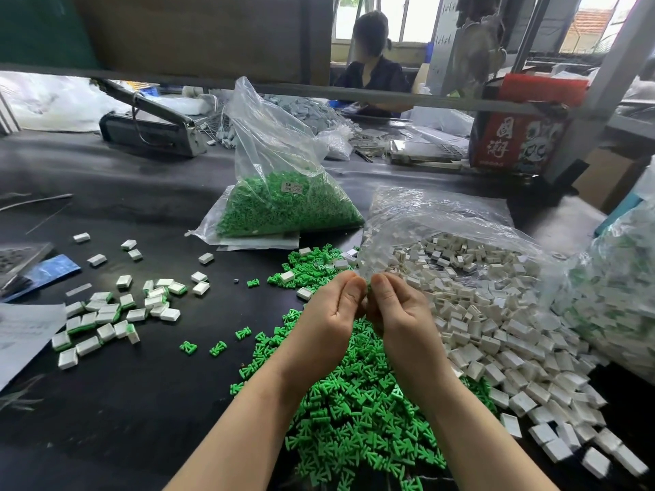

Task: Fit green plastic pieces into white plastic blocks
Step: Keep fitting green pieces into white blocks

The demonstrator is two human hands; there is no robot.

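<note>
The black bench (141, 402) fills the view. At 3 o'clock a clear bag (436, 214) lies open, spilling a wide heap of white blocks (496, 331) toward 4 o'clock. At 6 o'clock, under the forearms, sits a pile of loose green pieces (358, 412), touching the white heap along its right edge. At 12 o'clock an upright clear bag of green pieces (283, 203) stands well apart from the hands. At 9 o'clock lies a scatter of assembled white-and-green blocks (106, 313). In the centre, above the green pile, the left hand (333, 313) and right hand (397, 310) meet with curled fingers, fingertips together, pinching a small green piece (368, 288) between them; only a sliver of it shows, and whether a white block is held too cannot be told.
</note>
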